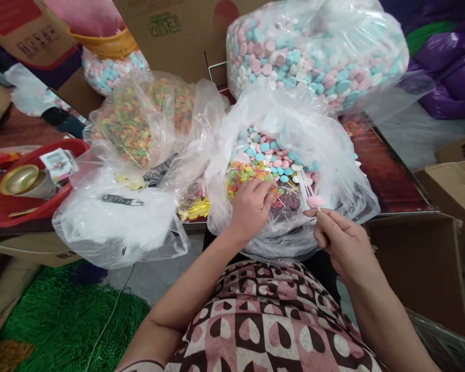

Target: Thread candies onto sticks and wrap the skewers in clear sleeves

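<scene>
An open clear plastic bag lies on the table before me, its rim folded down. Inside it are pink, blue and white candy-like discs, small orange, yellow and green rings, and dark purple rings. Among these pieces, my left hand has its fingers bent together; what they pinch, if anything, is hidden. My right hand pinches a thin stick carrying a pink candy-like piece at the bag's near right side. Several white sticks lie just beyond that piece.
Behind stands a large bag of pastel discs. To the left are a bag of coloured rings, a bag of white material, yellow strips and a red basin. An open cardboard box stands right.
</scene>
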Motion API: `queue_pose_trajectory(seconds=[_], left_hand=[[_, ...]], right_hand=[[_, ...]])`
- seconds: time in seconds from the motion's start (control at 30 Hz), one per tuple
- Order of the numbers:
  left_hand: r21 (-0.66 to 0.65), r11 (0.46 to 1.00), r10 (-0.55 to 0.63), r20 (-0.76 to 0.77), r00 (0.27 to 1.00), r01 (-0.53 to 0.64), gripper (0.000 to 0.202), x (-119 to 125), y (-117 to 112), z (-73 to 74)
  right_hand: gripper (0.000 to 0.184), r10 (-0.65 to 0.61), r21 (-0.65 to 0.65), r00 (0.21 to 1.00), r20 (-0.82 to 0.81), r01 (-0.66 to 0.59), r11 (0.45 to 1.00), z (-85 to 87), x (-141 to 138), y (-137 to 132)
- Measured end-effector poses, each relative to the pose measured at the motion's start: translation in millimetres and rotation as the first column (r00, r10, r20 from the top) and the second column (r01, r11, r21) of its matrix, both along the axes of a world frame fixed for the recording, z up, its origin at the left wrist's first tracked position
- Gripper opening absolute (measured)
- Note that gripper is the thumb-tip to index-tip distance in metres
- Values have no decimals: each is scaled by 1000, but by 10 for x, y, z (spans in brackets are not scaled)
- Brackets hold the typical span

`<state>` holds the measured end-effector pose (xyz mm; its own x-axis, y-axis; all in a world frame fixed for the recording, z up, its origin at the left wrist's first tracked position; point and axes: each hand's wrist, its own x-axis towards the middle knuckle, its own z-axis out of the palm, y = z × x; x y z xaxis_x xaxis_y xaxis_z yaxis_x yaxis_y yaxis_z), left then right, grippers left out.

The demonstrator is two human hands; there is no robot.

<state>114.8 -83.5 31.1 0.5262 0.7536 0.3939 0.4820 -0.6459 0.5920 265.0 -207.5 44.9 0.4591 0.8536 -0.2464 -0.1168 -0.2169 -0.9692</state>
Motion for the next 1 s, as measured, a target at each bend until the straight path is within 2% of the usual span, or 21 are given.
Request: queue_pose_trajectory(seconds=[0.07, 0.13, 0.23, 0.37, 0.5, 0.63, 0.73, 0.83, 0.93, 1.0], left_hand=[[113, 993, 7, -258, 966, 23, 23, 26, 97, -3], [179, 981, 10, -431, 902, 75, 26, 73, 130, -10], [227, 968, 24, -513, 858, 109, 27, 132, 112, -14], [227, 967, 14, -505, 863, 118, 16, 114, 86, -27], [190, 978, -6, -402, 916, 90, 11, 19, 127, -48], [-12, 1000, -10, -96, 995, 9, 9, -62, 214, -6], [-190, 982, 35, 146, 989, -6, 11, -85, 244, 31], [-295, 956, 84, 302, 949, 9, 11, -82, 229, 30], [-293, 956, 100, 346, 933, 6, 11, -79, 205, 6], [-224, 974, 91, 301, 949, -22, 9, -83, 197, -12]], right_hand=[[33, -24, 1, 1000, -19, 24, 1000, 22, 4, -3], [32, -15, -2, 1000, -27, 15, 1000, 22, -11, -11], [32, -4, 2, 999, -33, 4, 1000, 6, -28, -31], [33, -14, -23, 999, -37, 13, 1000, -2, -5, -52], [36, 40, -40, 999, 20, -40, 998, -16, 13, -67], [40, 139, -63, 989, 50, -136, 989, -43, -33, -90], [43, 218, -69, 975, 45, -215, 974, -42, -96, -97], [44, 268, -98, 961, 73, -260, 961, -23, -149, -82], [46, 276, -132, 955, 105, -262, 956, -11, -176, -53], [47, 276, -150, 954, 117, -258, 954, -10, -184, -36]])
